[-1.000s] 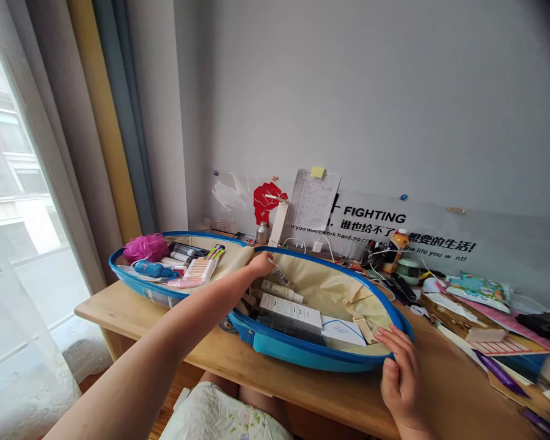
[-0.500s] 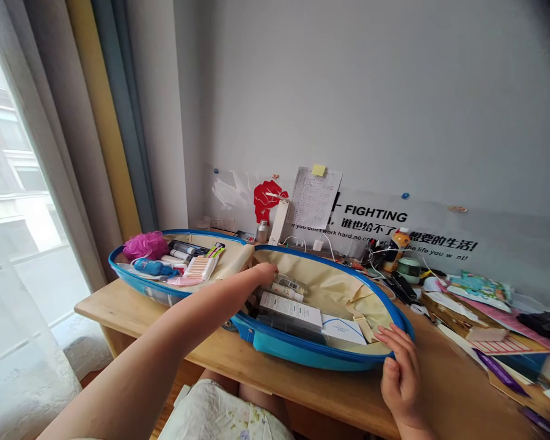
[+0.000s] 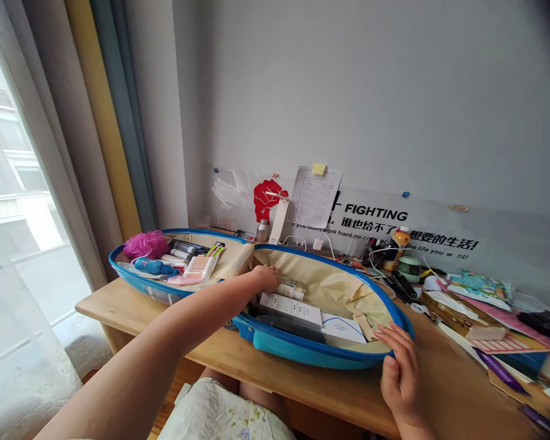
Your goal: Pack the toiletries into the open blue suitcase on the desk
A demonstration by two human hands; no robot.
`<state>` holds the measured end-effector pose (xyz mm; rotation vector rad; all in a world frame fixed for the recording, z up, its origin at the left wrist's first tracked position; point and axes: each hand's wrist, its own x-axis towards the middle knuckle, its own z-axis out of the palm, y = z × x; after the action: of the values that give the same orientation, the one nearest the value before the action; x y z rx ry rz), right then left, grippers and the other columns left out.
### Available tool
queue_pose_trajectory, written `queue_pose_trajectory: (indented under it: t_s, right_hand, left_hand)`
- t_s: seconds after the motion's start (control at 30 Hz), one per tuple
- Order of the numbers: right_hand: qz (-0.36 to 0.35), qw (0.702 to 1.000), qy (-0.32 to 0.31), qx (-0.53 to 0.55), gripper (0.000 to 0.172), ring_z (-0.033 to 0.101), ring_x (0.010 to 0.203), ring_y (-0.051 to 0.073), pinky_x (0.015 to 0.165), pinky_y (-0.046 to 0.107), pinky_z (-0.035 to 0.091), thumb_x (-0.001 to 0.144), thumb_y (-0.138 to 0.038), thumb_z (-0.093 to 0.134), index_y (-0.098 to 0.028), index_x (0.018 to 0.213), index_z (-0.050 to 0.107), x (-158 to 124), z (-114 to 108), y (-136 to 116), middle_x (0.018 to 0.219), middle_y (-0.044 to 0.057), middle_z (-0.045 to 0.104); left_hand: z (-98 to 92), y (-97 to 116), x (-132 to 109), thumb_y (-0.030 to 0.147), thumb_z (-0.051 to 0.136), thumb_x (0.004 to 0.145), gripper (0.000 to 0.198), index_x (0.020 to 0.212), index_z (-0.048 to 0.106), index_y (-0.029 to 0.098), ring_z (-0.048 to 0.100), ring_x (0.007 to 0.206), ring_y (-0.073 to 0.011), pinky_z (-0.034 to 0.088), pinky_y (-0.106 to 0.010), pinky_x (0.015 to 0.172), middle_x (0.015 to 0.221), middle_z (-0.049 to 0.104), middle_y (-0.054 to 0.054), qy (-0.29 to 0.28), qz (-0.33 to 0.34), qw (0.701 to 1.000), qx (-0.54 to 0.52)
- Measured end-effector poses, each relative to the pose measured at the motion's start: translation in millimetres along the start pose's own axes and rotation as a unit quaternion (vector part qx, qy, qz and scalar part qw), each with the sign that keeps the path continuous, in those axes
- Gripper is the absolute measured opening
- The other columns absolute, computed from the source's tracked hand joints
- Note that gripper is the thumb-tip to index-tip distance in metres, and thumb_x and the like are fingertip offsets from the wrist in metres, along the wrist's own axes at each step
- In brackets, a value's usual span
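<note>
An open blue suitcase with a beige lining lies across the wooden desk. Inside its right half, my left hand reaches down with bent fingers at the left end of a white bottle. The fingertips are hidden, so what they hold cannot be made out. A clear package lies against the bottle. In front of these are a white printed box, a white-and-blue box and a dark case. My right hand grips the suitcase's right rim, fingers over the edge and thumb outside.
The suitcase's left half holds a pink bath puff, a white comb, a blue item and tubes. Cluttered along the desk's right side are an orange bottle, a green jar, cables and papers.
My left hand has shifted slightly right and down, now covering more of the clear package and the bottle's left end. The right hand stays on the rim.
</note>
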<state>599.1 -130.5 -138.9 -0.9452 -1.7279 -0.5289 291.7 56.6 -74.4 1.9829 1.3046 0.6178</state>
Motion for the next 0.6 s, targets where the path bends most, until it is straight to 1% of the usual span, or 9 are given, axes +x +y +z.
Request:
queue_pose_trajectory:
  t_s: [0.03, 0.1, 0.17, 0.23, 0.3, 0.37, 0.5, 0.6]
  right_hand:
    - [-0.001, 1.000, 0.000, -0.002, 0.036, 0.054, 0.121, 0.031, 0.098, 0.056, 0.045, 0.100, -0.035, 0.033, -0.020, 0.116, 0.061, 0, 0, 0, 0.112, 0.013, 0.064]
    - [-0.005, 1.000, 0.001, -0.008, 0.037, 0.055, 0.120, 0.031, 0.098, 0.056, 0.045, 0.100, -0.036, 0.032, -0.020, 0.116, 0.061, 1, 0, 0, 0.111, 0.013, 0.064]
    - [-0.008, 1.000, 0.002, -0.011, 0.037, 0.056, 0.119, 0.031, 0.097, 0.056, 0.046, 0.100, -0.037, 0.032, -0.020, 0.115, 0.061, 2, 0, 0, 0.110, 0.013, 0.064]
    - [-0.009, 1.000, 0.002, -0.011, 0.036, 0.056, 0.118, 0.031, 0.096, 0.055, 0.046, 0.100, -0.036, 0.032, -0.020, 0.115, 0.061, 3, 0, -1, 0.109, 0.013, 0.064]
    - [-0.014, 1.000, 0.005, -0.009, 0.035, 0.056, 0.117, 0.030, 0.095, 0.054, 0.046, 0.100, -0.035, 0.033, -0.020, 0.114, 0.060, 5, -1, -2, 0.108, 0.013, 0.064]
    - [-0.015, 1.000, 0.009, -0.009, 0.034, 0.057, 0.116, 0.030, 0.095, 0.054, 0.046, 0.100, -0.035, 0.033, -0.020, 0.113, 0.060, 5, -1, -3, 0.108, 0.013, 0.064]
    - [-0.005, 1.000, 0.007, -0.012, 0.035, 0.058, 0.116, 0.030, 0.095, 0.053, 0.047, 0.099, -0.037, 0.033, -0.020, 0.113, 0.061, 3, 0, -2, 0.108, 0.013, 0.064]
    - [-0.005, 1.000, 0.003, -0.011, 0.035, 0.058, 0.116, 0.030, 0.095, 0.053, 0.047, 0.100, -0.037, 0.033, -0.020, 0.113, 0.061, 3, 0, -1, 0.108, 0.012, 0.065]
  left_hand:
    - [0.9, 1, -1, 0.021, 0.077, 0.069, 0.029, 0.096, 0.071, 0.028, 0.045, 0.134, -0.0367, 0.023, -0.050, 0.117, 0.123, 0.068, -0.008, -0.010, 0.016, 1.000, 0.022]
    - [2.6, 3, -1, 0.022, 0.076, 0.070, 0.032, 0.101, 0.071, 0.031, 0.043, 0.137, -0.0345, 0.025, -0.047, 0.117, 0.131, 0.065, -0.006, -0.053, 0.053, 0.993, 0.092]
    - [4.0, 4, 1, 0.023, 0.075, 0.071, 0.037, 0.106, 0.070, 0.032, 0.047, 0.135, -0.0329, 0.031, -0.045, 0.115, 0.134, 0.064, -0.005, -0.098, 0.071, 0.981, 0.151]
    - [4.9, 4, 4, 0.023, 0.075, 0.069, 0.042, 0.110, 0.070, 0.033, 0.053, 0.130, -0.0327, 0.037, -0.044, 0.111, 0.135, 0.064, -0.005, -0.120, 0.062, 0.975, 0.177]
    - [5.1, 3, 8, 0.024, 0.076, 0.067, 0.045, 0.111, 0.070, 0.033, 0.058, 0.125, -0.0332, 0.041, -0.043, 0.107, 0.135, 0.064, -0.004, -0.122, 0.050, 0.974, 0.186]
    - [4.8, 1, 11, 0.024, 0.077, 0.065, 0.045, 0.108, 0.072, 0.033, 0.060, 0.120, -0.0338, 0.043, -0.043, 0.105, 0.131, 0.066, -0.004, -0.117, 0.045, 0.974, 0.190]
    - [2.7, -4, 14, 0.023, 0.082, 0.058, 0.038, 0.093, 0.075, 0.036, 0.065, 0.109, -0.0318, 0.047, -0.039, 0.098, 0.111, 0.075, -0.001, -0.078, 0.041, 0.985, 0.150]
    - [1.5, -5, 13, 0.024, 0.085, 0.054, 0.034, 0.083, 0.075, 0.038, 0.067, 0.103, -0.0301, 0.049, -0.037, 0.095, 0.100, 0.077, 0.002, -0.062, 0.045, 0.991, 0.112]
